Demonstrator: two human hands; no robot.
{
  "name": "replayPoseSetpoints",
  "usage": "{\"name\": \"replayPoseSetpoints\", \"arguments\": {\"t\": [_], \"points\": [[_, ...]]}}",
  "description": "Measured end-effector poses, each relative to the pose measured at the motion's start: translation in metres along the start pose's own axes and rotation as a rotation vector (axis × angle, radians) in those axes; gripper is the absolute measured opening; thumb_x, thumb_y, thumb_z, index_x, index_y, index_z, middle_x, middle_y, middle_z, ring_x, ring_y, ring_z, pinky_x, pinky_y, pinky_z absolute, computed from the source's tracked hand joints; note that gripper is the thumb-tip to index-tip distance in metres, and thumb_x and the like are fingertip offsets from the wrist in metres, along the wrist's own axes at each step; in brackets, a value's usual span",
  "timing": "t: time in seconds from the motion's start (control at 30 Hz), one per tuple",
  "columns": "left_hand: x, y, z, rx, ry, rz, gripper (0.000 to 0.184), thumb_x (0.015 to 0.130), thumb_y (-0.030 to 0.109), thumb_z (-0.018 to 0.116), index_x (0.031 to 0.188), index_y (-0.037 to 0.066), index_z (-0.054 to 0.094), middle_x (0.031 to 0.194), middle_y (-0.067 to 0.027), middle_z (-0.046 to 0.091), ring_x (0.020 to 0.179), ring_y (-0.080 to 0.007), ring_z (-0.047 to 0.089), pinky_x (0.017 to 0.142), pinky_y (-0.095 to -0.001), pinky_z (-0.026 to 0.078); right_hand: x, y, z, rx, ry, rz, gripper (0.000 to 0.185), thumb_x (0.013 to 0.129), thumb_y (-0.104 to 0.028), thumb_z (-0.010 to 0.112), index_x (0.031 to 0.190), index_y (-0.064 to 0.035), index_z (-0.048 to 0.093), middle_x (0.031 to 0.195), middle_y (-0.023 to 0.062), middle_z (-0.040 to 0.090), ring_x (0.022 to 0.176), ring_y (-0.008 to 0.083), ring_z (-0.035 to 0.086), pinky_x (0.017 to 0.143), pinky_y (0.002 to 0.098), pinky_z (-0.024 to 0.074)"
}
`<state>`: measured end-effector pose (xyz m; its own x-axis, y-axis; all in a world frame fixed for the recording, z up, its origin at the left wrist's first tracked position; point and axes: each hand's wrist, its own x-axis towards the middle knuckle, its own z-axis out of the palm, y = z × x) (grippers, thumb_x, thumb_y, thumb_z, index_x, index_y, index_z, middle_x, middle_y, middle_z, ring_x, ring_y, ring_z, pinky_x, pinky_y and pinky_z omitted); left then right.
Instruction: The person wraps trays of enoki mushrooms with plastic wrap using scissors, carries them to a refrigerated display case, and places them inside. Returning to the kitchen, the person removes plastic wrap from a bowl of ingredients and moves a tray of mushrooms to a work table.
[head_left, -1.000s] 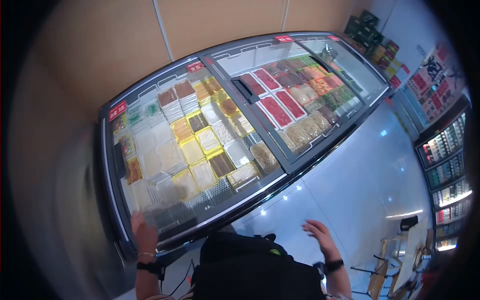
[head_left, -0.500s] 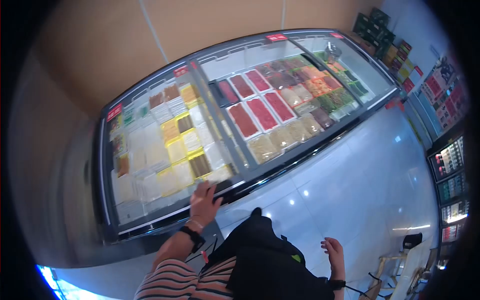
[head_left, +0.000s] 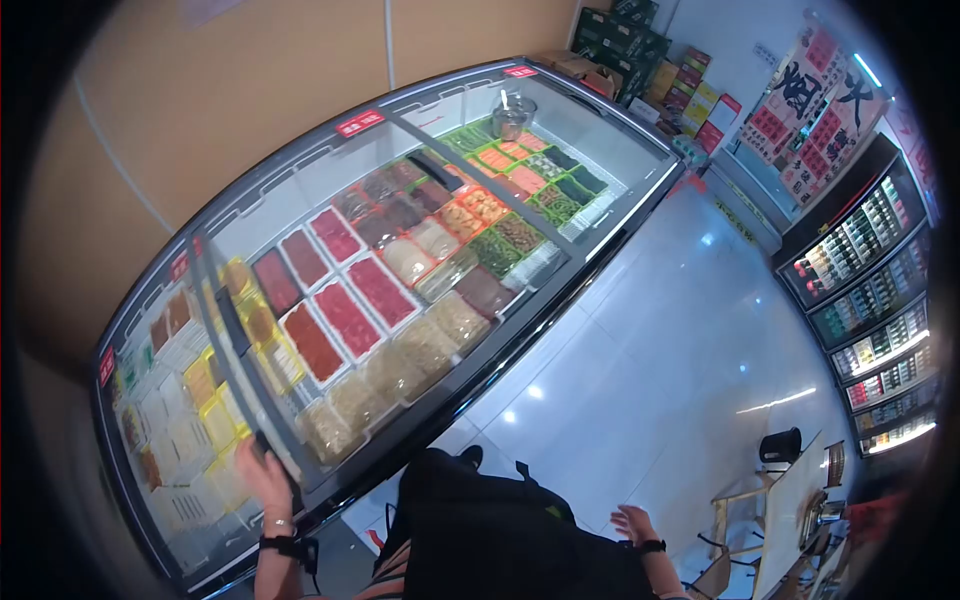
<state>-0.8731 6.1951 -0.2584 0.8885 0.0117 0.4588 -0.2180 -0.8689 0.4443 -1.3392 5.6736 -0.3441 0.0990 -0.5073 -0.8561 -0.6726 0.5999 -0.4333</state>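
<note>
My left hand (head_left: pixel 264 474) is at the front of a glass-topped display freezer (head_left: pixel 400 425), its fingers touching the edge of a sliding lid (head_left: pixel 240 365) near a dark handle strip. Its fingers look partly spread, but the exact contact cannot be made out. Under the glass lie trays of red meat (head_left: pixel 345 318), bagged pale food (head_left: pixel 392 372), yellow trays (head_left: pixel 222 420) and green vegetables (head_left: pixel 495 250). My right hand (head_left: pixel 632 522) hangs over the floor at the lower right, fingers apart, holding nothing.
Stacked boxes (head_left: pixel 615 45) stand beyond the freezer's far end. Lit drink shelves (head_left: pixel 870 320) line the right side. A black bin (head_left: pixel 780 446), a table (head_left: pixel 790 510) and chairs are at the lower right. A black bag (head_left: pixel 500 540) hangs at my front.
The view has shifted rightward along the freezer. My left hand has moved from its front edge to the lid's edge. My right hand remains free over the floor.
</note>
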Motion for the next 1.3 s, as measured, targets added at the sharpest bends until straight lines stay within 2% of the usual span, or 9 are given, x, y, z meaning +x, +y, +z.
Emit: {"name": "replayPoseSetpoints", "arguments": {"t": [0.13,0.17,0.37,0.5,0.77,0.8,1.0,1.17,1.3], "points": [[0.052,0.183,0.134,-0.339,-0.376,0.090,0.036,0.071,-0.001,0.057,0.107,0.001,0.058,0.108,-0.0189,0.057,0.107,-0.0376,0.051,0.098,-0.0418,0.038,0.035,0.048,-0.074,0.441,0.202,0.124,0.032,0.090,-0.024,0.053,0.117,-0.0078,0.051,0.095,0.0106,0.065,0.074,0.0231,0.063,0.056,0.0349,0.0473],[0.043,0.237,0.166,-0.726,-0.341,0.236,0.035,0.071,0.002,0.059,0.106,0.001,0.059,0.110,-0.0194,0.057,0.107,-0.0382,0.051,0.097,-0.0433,0.039,0.036,0.042,-0.083,0.554,0.229,0.130,0.030,0.090,-0.023,0.052,0.115,-0.0072,0.051,0.091,0.0105,0.064,0.071,0.0229,0.063,0.052,0.0349,0.0464],[0.044,0.540,0.276,-0.771,-0.657,1.028,0.032,0.075,0.007,0.062,0.108,0.007,0.058,0.121,-0.0142,0.051,0.115,-0.0340,0.047,0.098,-0.0459,0.038,0.078,0.001,-0.130,0.802,0.306,0.229,0.028,0.088,-0.024,0.054,0.110,-0.0062,0.053,0.085,0.0097,0.063,0.069,0.0212,0.062,0.050,0.0337,0.0449],[0.049,0.658,0.342,-0.707,-0.648,1.073,0.035,0.077,0.011,0.063,0.111,0.008,0.057,0.126,-0.0143,0.048,0.119,-0.0346,0.044,0.099,-0.0472,0.037,0.128,-0.056,-0.194,0.803,0.317,0.275,0.027,0.088,-0.025,0.055,0.106,-0.0056,0.054,0.081,0.0091,0.062,0.067,0.0202,0.061,0.048,0.0329,0.0439],[0.094,0.708,0.446,-0.393,-0.480,0.705,0.047,0.071,0.012,0.070,0.115,0.004,0.058,0.122,-0.0218,0.052,0.114,-0.0398,0.048,0.100,-0.0479,0.038,0.278,-0.194,-0.365,0.568,0.244,0.066,0.025,0.086,-0.026,0.058,0.099,-0.0044,0.056,0.073,0.0080,0.060,0.063,0.0180,0.060,0.045,0.0313,0.0419],[0.117,0.740,0.424,-0.285,-0.672,0.534,0.048,0.073,0.009,0.067,0.118,0.002,0.055,0.124,-0.0220,0.050,0.119,-0.0406,0.044,0.103,-0.0474,0.034,0.302,-0.219,-0.373,0.515,0.234,0.007,0.025,0.086,-0.026,0.058,0.098,-0.0042,0.056,0.072,0.0079,0.060,0.063,0.0177,0.060,0.044,0.0310,0.0417],[0.178,0.752,0.517,-0.182,-0.483,0.387,0.046,0.083,0.007,0.056,0.127,-0.004,0.045,0.130,-0.0238,0.044,0.124,-0.0390,0.040,0.106,-0.0451,0.030,0.396,-0.479,-0.393,0.202,0.209,-0.134,0.034,0.088,-0.035,0.056,0.110,-0.0086,0.058,0.096,0.0066,0.068,0.087,0.0173,0.065,0.072,0.0363,0.0453],[0.212,0.961,0.625,-0.265,-0.370,0.469,0.040,0.082,0.003,0.055,0.121,-0.002,0.050,0.127,-0.0215,0.048,0.121,-0.0383,0.043,0.103,-0.0446,0.034,0.436,-0.537,-0.461,0.444,0.157,0.119,0.037,0.088,-0.035,0.058,0.117,-0.0120,0.055,0.103,0.0069,0.067,0.090,0.0189,0.064,0.072,0.0352,0.0457],[0.188,1.190,0.702,-0.640,-0.686,0.911,0.033,0.078,0.005,0.059,0.111,0.000,0.055,0.119,-0.0199,0.054,0.114,-0.0371,0.049,0.101,-0.0437,0.037,0.446,-0.540,-0.516,0.729,0.447,0.124,0.032,0.089,-0.028,0.054,0.115,-0.0105,0.053,0.100,0.0071,0.065,0.088,0.0184,0.063,0.072,0.0362,0.0452]]}}
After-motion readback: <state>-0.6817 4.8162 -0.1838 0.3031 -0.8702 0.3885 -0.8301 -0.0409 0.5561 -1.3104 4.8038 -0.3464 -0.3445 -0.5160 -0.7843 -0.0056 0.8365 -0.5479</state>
